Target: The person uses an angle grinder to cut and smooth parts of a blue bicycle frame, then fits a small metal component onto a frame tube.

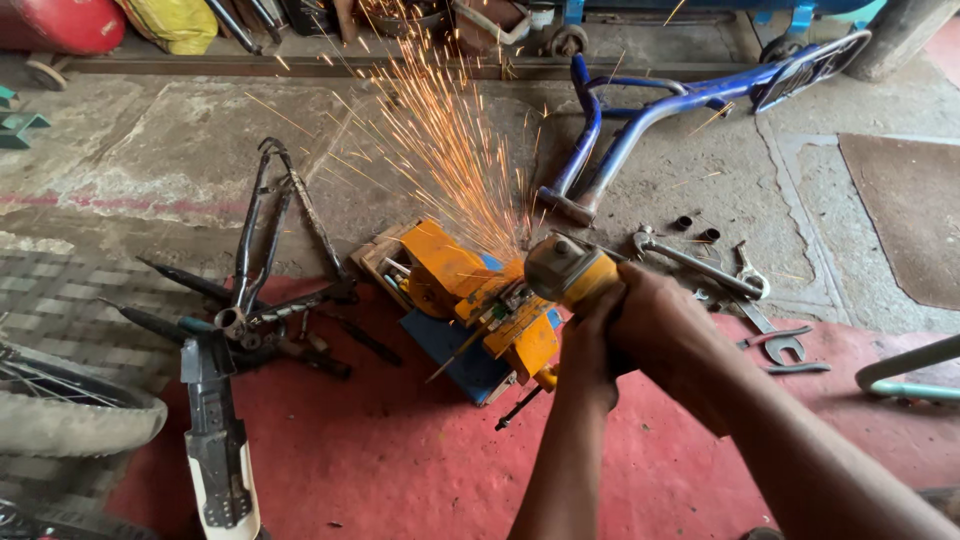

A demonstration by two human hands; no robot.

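Gripping one yellow angle grinder [565,270], two hands [625,335] (both clenched) work above one orange vise [480,300].

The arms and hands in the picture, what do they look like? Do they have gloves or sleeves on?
Both arms are bare: no sleeves show along either forearm, up to the edge of the picture. The left hand and the right hand wear no gloves. No watch, ring or band can be seen on the wrists or fingers.

Stained concrete floor [180,160], red mat [400,450]
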